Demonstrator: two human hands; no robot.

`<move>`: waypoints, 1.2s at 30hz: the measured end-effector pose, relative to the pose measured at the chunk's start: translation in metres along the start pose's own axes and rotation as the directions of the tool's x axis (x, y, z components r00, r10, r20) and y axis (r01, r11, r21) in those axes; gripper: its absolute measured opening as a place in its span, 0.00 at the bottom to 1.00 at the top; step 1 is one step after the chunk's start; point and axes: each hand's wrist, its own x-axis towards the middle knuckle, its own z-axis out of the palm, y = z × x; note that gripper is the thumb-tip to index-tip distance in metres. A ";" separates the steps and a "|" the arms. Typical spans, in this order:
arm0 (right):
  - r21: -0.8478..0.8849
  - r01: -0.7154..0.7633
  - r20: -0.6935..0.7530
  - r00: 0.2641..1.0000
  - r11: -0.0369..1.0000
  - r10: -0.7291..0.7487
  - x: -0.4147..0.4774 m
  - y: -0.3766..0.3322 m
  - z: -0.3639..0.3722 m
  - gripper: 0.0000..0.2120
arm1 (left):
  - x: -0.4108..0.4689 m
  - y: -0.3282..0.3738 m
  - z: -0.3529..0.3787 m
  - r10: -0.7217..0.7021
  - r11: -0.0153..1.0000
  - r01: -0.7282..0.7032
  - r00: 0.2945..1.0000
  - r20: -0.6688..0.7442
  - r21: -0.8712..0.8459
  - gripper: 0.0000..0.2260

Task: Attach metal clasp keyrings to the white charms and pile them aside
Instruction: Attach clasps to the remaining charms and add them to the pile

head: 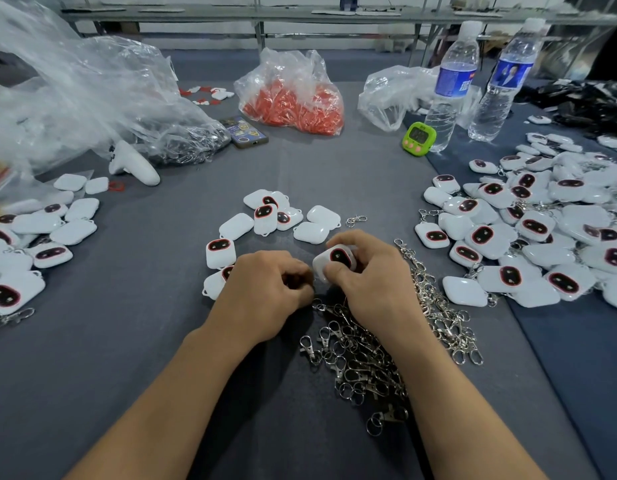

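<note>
Two hands, one charm. The person's right grip (369, 282) was wrapped round a white charm (336, 259), dark face up, with the thumb on the near edge and the fingers over the far side. The left grip (265, 292) sat right at the charm's 9 o'clock with its fingers curled in tight. Whatever it pinched was hidden behind the knuckles, so nobody could tell if a clasp was in there.

Looked like the hooking-on step. Best bet was probably to keep the charm still in the right grip and turn its little corner loop toward the left fingers. Then push the clasp gate fully open before threading, let it snap shut, and give a quick tug before letting go. Rushing it half-open seemed the likely way to miss the loop.

So the charm was up off the counter (144, 341), held between both grips. The keyring heap (365, 362) lay at 6 o'clock, partly under the right wrist. Bare charms (275, 213) waited at 12 o'clock, well apart from the done pile (542, 230) at 3 o'clock, where it would most likely get dropped.
</note>
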 end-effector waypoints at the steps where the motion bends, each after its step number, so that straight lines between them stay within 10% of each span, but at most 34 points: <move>1: -0.008 -0.001 -0.004 1.000 1.000 0.001 0.000 0.000 0.000 0.10 | 0.000 0.000 0.000 0.001 1.000 -0.001 1.000 0.008 -0.003 0.07; 26: -0.009 -0.044 0.032 0.998 0.999 0.044 -0.003 -0.001 -0.002 0.09 | -0.003 0.004 -0.001 -0.123 0.992 0.122 0.992 -0.039 -0.033 0.03; 36: 0.598 -0.339 0.240 0.940 0.726 0.241 0.003 -0.007 -0.012 0.05 | 0.003 0.013 -0.004 -0.222 0.819 0.213 0.974 0.048 -0.532 0.05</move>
